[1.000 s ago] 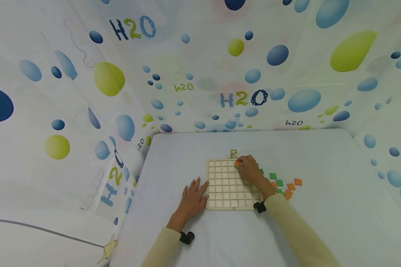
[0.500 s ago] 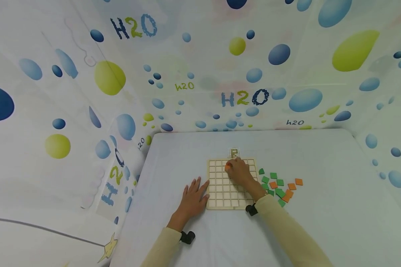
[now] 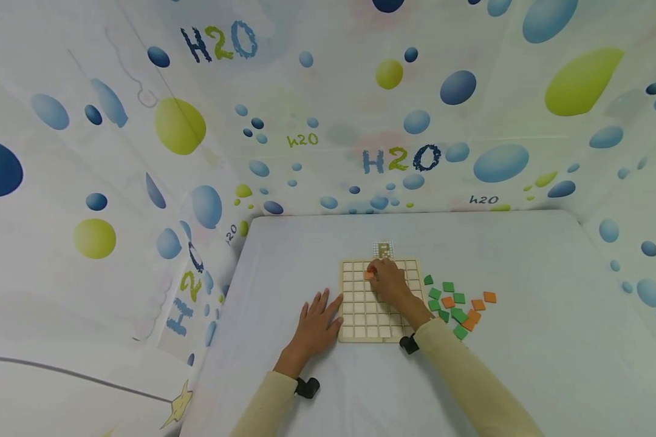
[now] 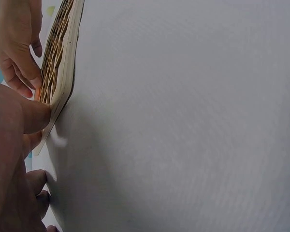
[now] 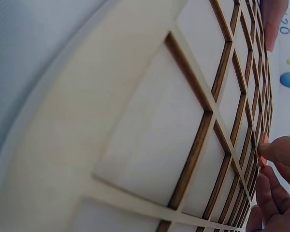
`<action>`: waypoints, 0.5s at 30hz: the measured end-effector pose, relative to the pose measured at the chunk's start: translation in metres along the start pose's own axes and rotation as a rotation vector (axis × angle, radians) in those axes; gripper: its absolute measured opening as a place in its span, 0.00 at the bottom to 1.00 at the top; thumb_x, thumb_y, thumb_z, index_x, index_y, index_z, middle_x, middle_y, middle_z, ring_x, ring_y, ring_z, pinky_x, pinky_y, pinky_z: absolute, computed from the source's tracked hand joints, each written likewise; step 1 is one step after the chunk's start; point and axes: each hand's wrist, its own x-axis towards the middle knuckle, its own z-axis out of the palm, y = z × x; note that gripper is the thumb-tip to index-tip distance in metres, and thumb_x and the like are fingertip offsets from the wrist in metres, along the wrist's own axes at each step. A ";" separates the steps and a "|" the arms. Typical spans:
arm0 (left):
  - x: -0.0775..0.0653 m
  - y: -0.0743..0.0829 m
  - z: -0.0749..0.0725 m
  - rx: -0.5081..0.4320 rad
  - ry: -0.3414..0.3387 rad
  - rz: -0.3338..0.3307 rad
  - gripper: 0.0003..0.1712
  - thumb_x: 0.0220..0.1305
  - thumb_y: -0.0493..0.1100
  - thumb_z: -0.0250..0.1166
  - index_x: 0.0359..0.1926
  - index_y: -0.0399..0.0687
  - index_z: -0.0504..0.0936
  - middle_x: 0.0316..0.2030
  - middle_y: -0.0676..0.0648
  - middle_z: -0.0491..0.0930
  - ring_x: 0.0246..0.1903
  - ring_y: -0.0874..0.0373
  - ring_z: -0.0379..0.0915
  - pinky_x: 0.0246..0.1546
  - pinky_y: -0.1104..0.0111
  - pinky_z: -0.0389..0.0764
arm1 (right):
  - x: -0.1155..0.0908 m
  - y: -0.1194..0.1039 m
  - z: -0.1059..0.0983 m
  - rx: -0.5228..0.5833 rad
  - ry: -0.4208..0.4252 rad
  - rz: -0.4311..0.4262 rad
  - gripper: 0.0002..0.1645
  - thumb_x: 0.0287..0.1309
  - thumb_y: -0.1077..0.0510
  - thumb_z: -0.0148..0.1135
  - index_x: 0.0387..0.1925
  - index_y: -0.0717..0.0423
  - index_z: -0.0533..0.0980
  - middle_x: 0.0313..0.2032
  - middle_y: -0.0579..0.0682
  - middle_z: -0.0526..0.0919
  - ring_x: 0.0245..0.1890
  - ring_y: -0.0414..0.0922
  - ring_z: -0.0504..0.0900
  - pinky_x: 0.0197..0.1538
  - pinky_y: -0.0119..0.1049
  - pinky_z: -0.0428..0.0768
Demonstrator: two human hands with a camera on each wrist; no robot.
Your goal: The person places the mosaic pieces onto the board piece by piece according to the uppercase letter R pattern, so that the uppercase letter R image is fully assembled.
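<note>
A square wooden grid board (image 3: 358,313) lies on the table, its thin ridges forming small square cells. Near its far edge, my right hand (image 3: 389,284) pinches an orange square tile (image 3: 369,275) over a cell in the upper rows. The right wrist view shows this tile (image 5: 264,140) between thumb and fingers, low at the grid. My left hand (image 3: 313,329) lies spread on the table at the board's left side. Its thumb and index fingertip touch the rim, and the left wrist view shows fingertips (image 4: 38,116) against that wooden edge.
Loose green tiles (image 3: 458,315) and orange tiles (image 3: 478,304) lie scattered right of the board, several of each. A small printed pattern card (image 3: 383,247) sits just beyond the far edge. White cloth covers the table (image 3: 541,340).
My right hand has moved left along the board's far rows with the orange tile, then lowered its grip slightly there. The left hand stays at the board's edge.
</note>
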 end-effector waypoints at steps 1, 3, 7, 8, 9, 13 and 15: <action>0.000 0.000 0.000 0.005 -0.007 -0.006 0.33 0.82 0.53 0.52 0.82 0.56 0.63 0.83 0.37 0.52 0.82 0.36 0.44 0.78 0.35 0.47 | 0.000 0.000 0.000 -0.003 0.001 -0.003 0.13 0.71 0.61 0.66 0.54 0.57 0.80 0.51 0.58 0.81 0.54 0.59 0.79 0.55 0.63 0.74; 0.000 0.000 0.000 0.006 -0.011 -0.011 0.32 0.82 0.53 0.52 0.82 0.56 0.63 0.83 0.37 0.52 0.83 0.36 0.44 0.78 0.35 0.47 | -0.001 0.000 0.000 -0.009 0.001 -0.008 0.12 0.71 0.60 0.66 0.54 0.57 0.80 0.51 0.58 0.81 0.54 0.59 0.79 0.55 0.64 0.75; 0.001 0.000 0.000 0.009 -0.019 -0.017 0.33 0.82 0.53 0.52 0.82 0.57 0.62 0.83 0.38 0.51 0.83 0.37 0.44 0.78 0.35 0.47 | -0.002 0.000 0.001 -0.024 0.010 -0.021 0.12 0.72 0.61 0.66 0.54 0.57 0.81 0.53 0.58 0.81 0.57 0.60 0.79 0.56 0.64 0.75; 0.001 0.000 0.000 0.008 -0.017 -0.014 0.33 0.82 0.53 0.52 0.82 0.57 0.62 0.83 0.37 0.52 0.83 0.36 0.44 0.78 0.35 0.47 | -0.002 0.000 0.001 -0.024 0.010 -0.022 0.12 0.72 0.61 0.66 0.54 0.57 0.81 0.53 0.58 0.81 0.58 0.60 0.78 0.57 0.64 0.75; 0.000 0.000 0.000 0.006 -0.016 -0.013 0.33 0.82 0.53 0.52 0.82 0.56 0.63 0.83 0.37 0.52 0.83 0.36 0.44 0.78 0.34 0.47 | -0.002 0.000 0.001 -0.028 0.014 -0.025 0.12 0.72 0.61 0.66 0.54 0.57 0.82 0.53 0.58 0.82 0.58 0.60 0.78 0.57 0.64 0.75; 0.000 0.001 -0.001 -0.007 -0.009 -0.005 0.32 0.82 0.52 0.53 0.82 0.55 0.63 0.82 0.36 0.53 0.82 0.35 0.45 0.77 0.34 0.48 | -0.003 0.002 0.003 -0.059 0.033 -0.043 0.11 0.72 0.61 0.66 0.52 0.57 0.84 0.51 0.56 0.83 0.58 0.60 0.79 0.59 0.62 0.76; -0.001 0.002 -0.002 -0.010 -0.011 -0.006 0.32 0.82 0.52 0.53 0.82 0.56 0.63 0.82 0.36 0.53 0.82 0.35 0.45 0.77 0.34 0.48 | -0.003 0.003 0.004 -0.080 0.046 -0.053 0.10 0.72 0.60 0.67 0.51 0.57 0.84 0.50 0.55 0.83 0.57 0.60 0.79 0.58 0.61 0.77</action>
